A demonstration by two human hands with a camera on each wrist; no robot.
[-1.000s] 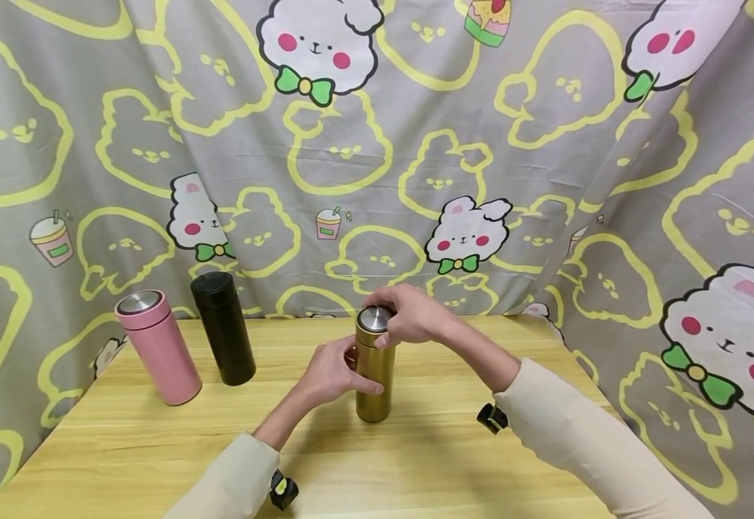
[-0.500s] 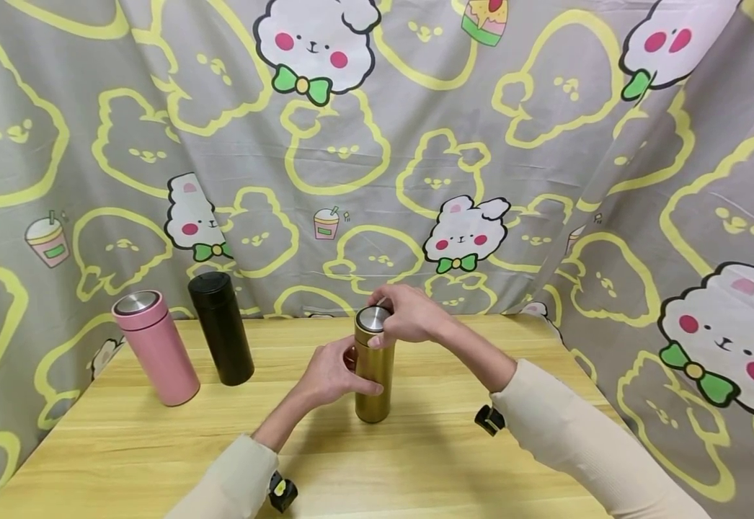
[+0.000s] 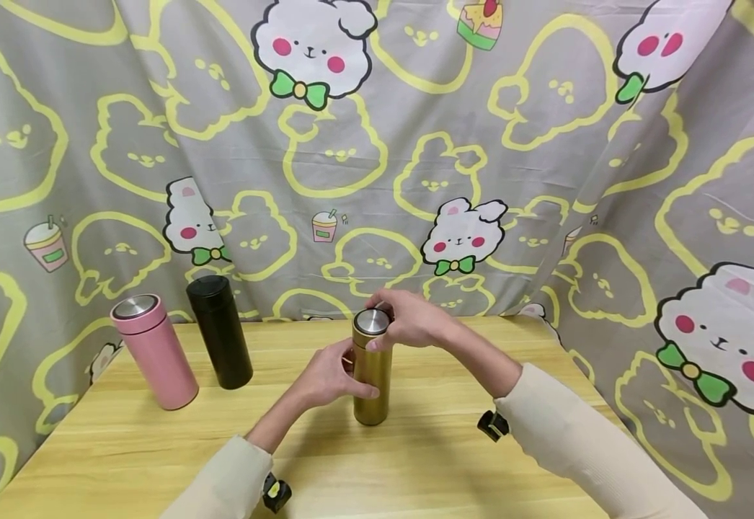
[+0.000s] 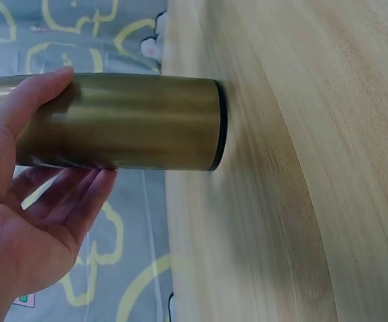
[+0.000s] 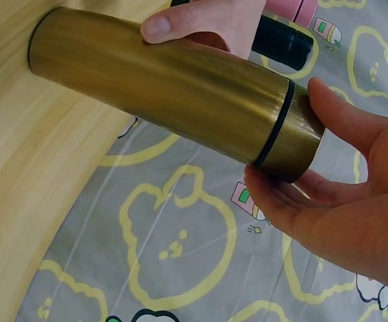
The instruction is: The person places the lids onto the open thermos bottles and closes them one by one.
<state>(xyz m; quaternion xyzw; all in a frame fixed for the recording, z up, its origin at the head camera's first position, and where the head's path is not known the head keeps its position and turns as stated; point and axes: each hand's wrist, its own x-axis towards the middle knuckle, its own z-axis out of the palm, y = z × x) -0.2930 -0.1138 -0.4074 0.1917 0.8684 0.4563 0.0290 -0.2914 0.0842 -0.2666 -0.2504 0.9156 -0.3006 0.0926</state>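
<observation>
A gold thermos flask (image 3: 373, 378) stands upright on the wooden table, its lid (image 3: 372, 321) topped with a silver disc. My left hand (image 3: 328, 375) grips the body from the left, and its thumb lies across the front. In the left wrist view, the thumb and fingers of the left hand (image 4: 43, 221) sit on opposite sides of the flask. My right hand (image 3: 416, 318) holds the lid from above and the right. The right wrist view has the right hand (image 5: 354, 181) around the lid (image 5: 294, 134), with a dark ring between lid and body.
To the left stand a pink thermos (image 3: 159, 357) with a silver-topped lid and a black thermos (image 3: 221, 335), both upright. A patterned grey curtain (image 3: 364, 166) hangs behind and beside the wooden table (image 3: 442, 447).
My right thumb has shifted slightly left around the front of the lid. The left hand keeps its grip, and the flask stays upright in place. The head view has moved a little.
</observation>
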